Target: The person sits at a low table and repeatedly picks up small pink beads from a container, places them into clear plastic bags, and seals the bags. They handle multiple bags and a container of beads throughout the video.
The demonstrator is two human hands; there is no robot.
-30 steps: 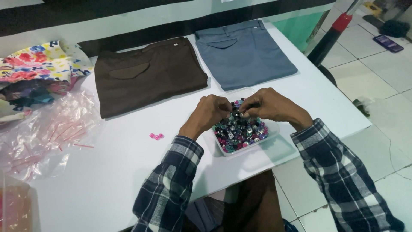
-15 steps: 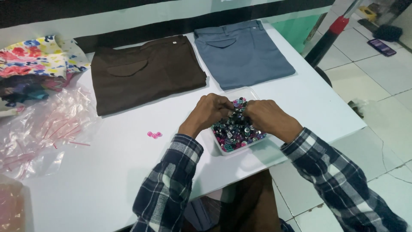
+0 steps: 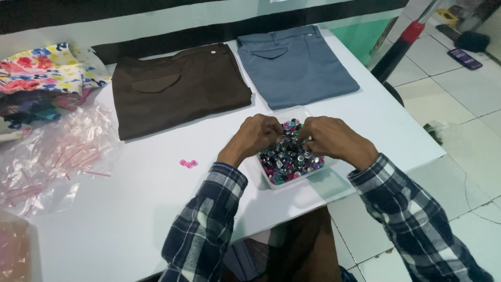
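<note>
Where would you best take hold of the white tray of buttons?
Probably by the tray's near rim, coming from the table's front edge: that low raised lip is bare there, whereas the left hand and right hand cover its far end.

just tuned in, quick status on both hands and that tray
Left hand and right hand both fingering the buttons in the clear tray. Grip unclear. Nothing blocking; two pink buttons lie loose nearby.

Premises: small garment workshop or tailoring room. Evidence: white work table [image 3: 130, 219]; folded brown trousers [image 3: 177, 94] and grey-blue trousers [image 3: 297, 65] laid flat; tray of mixed buttons [image 3: 289, 156]; floral fabric pile [image 3: 42, 78]; plastic bags [image 3: 52, 156]; tiled floor [image 3: 459, 104].
</note>
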